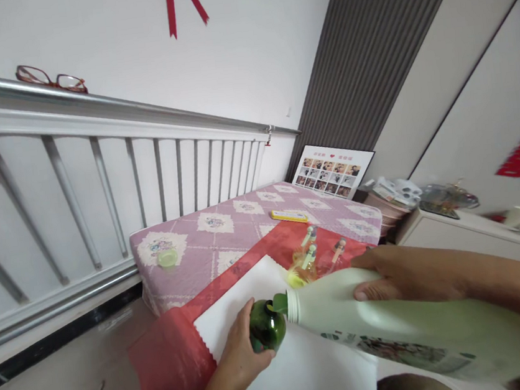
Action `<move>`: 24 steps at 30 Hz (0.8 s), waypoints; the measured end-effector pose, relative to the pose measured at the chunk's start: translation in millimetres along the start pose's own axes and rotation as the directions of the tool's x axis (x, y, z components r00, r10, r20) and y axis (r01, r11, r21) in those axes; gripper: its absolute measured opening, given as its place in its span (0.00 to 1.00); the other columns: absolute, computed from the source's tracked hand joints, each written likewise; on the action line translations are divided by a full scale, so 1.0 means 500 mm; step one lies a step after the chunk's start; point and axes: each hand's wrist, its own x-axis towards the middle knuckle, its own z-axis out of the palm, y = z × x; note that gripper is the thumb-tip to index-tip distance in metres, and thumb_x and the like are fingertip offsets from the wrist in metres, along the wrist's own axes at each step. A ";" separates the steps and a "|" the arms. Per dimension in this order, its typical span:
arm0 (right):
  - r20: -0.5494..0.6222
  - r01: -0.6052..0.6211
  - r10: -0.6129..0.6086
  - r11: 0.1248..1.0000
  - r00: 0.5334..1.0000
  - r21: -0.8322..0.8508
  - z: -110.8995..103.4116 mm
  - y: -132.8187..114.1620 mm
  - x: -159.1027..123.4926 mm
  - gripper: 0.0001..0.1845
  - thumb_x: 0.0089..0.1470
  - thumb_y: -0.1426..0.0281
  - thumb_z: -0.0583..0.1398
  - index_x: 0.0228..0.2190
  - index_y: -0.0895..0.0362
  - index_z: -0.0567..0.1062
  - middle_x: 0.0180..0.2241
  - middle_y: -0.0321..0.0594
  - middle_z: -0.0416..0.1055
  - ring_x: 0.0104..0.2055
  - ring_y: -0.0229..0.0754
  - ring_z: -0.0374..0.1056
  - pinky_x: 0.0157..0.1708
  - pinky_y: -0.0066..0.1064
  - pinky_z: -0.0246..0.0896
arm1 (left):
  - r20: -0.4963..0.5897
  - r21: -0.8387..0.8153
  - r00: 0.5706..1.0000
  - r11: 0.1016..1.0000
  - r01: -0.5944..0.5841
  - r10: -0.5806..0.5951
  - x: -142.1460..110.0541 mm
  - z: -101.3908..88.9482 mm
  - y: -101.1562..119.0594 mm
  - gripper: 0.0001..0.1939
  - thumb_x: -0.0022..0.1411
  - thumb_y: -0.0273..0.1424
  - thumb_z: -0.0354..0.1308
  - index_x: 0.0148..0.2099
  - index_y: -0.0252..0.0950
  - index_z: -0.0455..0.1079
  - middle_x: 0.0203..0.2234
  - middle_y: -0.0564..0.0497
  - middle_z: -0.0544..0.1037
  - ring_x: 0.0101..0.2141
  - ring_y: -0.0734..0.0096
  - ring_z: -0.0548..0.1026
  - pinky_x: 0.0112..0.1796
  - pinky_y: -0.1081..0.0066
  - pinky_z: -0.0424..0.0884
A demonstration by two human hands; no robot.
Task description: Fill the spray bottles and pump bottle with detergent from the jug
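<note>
A glossy dark-green rounded bottle (pixel 268 330) is gripped in the left hand (pixel 244 349) above a white scallop-edged sheet (pixel 302 365), while a large pale-green plastic jug (pixel 331 304) is held tilted by the right hand (pixel 403 274), its green spout (pixel 280 303) brought to the bottle's mouth. Whether the two touch, or liquid is passing, cannot be told. Some right-hand fingers are hidden behind the jug, and a dark rounded object (pixel 416 389) is cut off at the bottom edge. Clear bottles with pale-green pump heads (pixel 311 256) are partly screened by the jug on a sheer red cloth (pixel 249 262), laid over a surface (pixel 202 229) covered in purple patterned fabric. A yellow-edged case (pixel 289 216) is seen beyond. The jug's printed label (pixel 407 351) is too small to be read; a red heart is shown among blurred lettering on a photo board (pixel 335 171).
</note>
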 end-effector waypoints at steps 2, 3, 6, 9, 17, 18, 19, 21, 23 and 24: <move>-0.003 -0.005 0.005 1.000 1.000 -0.019 -0.001 0.000 0.000 0.31 0.54 0.43 0.52 0.40 0.57 0.74 0.45 0.52 0.76 0.45 0.56 0.72 0.42 0.39 0.66 | 0.002 0.006 1.000 1.000 0.002 -0.002 -0.001 0.000 0.001 0.53 0.44 0.29 0.63 0.70 0.42 0.43 0.70 0.45 0.55 0.67 0.54 0.55 0.67 0.56 0.52; 0.000 -0.012 0.012 1.000 1.000 -0.022 -0.001 -0.001 0.000 0.31 0.54 0.43 0.53 0.40 0.57 0.74 0.45 0.52 0.76 0.45 0.56 0.72 0.41 0.39 0.66 | 0.004 0.007 1.000 1.000 0.001 -0.001 -0.001 0.000 0.001 0.53 0.45 0.29 0.63 0.70 0.42 0.43 0.70 0.46 0.55 0.67 0.54 0.55 0.67 0.56 0.52; 0.008 -0.017 0.017 1.000 1.000 -0.004 -0.002 -0.001 -0.003 0.31 0.54 0.43 0.53 0.39 0.57 0.74 0.44 0.51 0.76 0.45 0.55 0.73 0.40 0.38 0.66 | 0.009 0.007 1.000 1.000 -0.002 0.002 -0.001 0.000 0.004 0.52 0.45 0.30 0.63 0.70 0.43 0.44 0.69 0.47 0.56 0.67 0.55 0.56 0.67 0.57 0.52; 0.015 -0.013 0.013 1.000 1.000 0.007 -0.003 -0.001 -0.004 0.30 0.54 0.43 0.53 0.39 0.57 0.74 0.44 0.50 0.77 0.44 0.55 0.73 0.39 0.37 0.66 | 0.009 0.015 1.000 1.000 -0.001 0.001 0.000 0.000 0.006 0.53 0.44 0.29 0.63 0.70 0.41 0.44 0.69 0.46 0.56 0.67 0.54 0.56 0.67 0.57 0.53; 0.010 -0.035 0.035 0.999 0.999 -0.001 -0.009 -0.013 -0.006 0.28 0.54 0.45 0.55 0.38 0.57 0.75 0.45 0.52 0.76 0.45 0.56 0.73 0.40 0.38 0.66 | 0.005 0.029 1.000 0.999 -0.022 0.022 0.000 0.005 -0.001 0.52 0.45 0.28 0.63 0.70 0.41 0.43 0.69 0.44 0.56 0.67 0.55 0.57 0.67 0.54 0.52; 0.008 -0.033 0.034 0.999 0.999 -0.004 -0.009 -0.014 -0.006 0.28 0.54 0.45 0.55 0.38 0.57 0.75 0.45 0.52 0.76 0.44 0.56 0.73 0.39 0.38 0.66 | 0.006 0.030 1.000 0.999 -0.022 0.022 0.000 0.005 -0.001 0.52 0.45 0.28 0.63 0.70 0.41 0.43 0.69 0.44 0.56 0.67 0.55 0.57 0.67 0.54 0.52; 0.009 -0.032 0.032 0.999 0.999 -0.004 -0.010 -0.015 -0.006 0.28 0.54 0.45 0.55 0.37 0.57 0.75 0.44 0.52 0.77 0.44 0.56 0.73 0.39 0.38 0.65 | 0.005 0.029 1.000 0.999 -0.020 0.020 0.000 0.005 -0.001 0.53 0.45 0.28 0.63 0.70 0.42 0.43 0.69 0.44 0.56 0.67 0.55 0.57 0.67 0.55 0.53; 0.009 -0.028 0.028 1.000 1.000 -0.007 -0.010 -0.014 -0.005 0.28 0.54 0.45 0.54 0.37 0.57 0.74 0.44 0.52 0.77 0.44 0.55 0.73 0.38 0.38 0.65 | 0.005 0.030 1.000 0.999 -0.018 0.018 0.000 0.005 0.000 0.53 0.44 0.28 0.63 0.70 0.41 0.43 0.69 0.44 0.56 0.66 0.55 0.57 0.66 0.54 0.53; 0.009 -0.031 0.031 0.999 0.999 -0.016 -0.011 -0.014 -0.005 0.28 0.54 0.45 0.54 0.38 0.57 0.75 0.44 0.52 0.77 0.44 0.56 0.73 0.38 0.38 0.66 | 0.005 0.032 1.000 0.999 -0.018 0.018 0.000 0.005 0.003 0.53 0.44 0.28 0.63 0.70 0.40 0.43 0.69 0.43 0.56 0.66 0.55 0.57 0.66 0.54 0.53; 0.007 -0.028 0.028 0.999 1.000 -0.023 -0.011 -0.013 -0.004 0.29 0.54 0.45 0.54 0.38 0.57 0.75 0.44 0.52 0.76 0.45 0.56 0.73 0.39 0.37 0.66 | 0.005 0.033 1.000 0.999 -0.019 0.019 0.000 0.005 0.004 0.53 0.44 0.28 0.63 0.70 0.39 0.43 0.68 0.43 0.56 0.66 0.55 0.58 0.66 0.54 0.53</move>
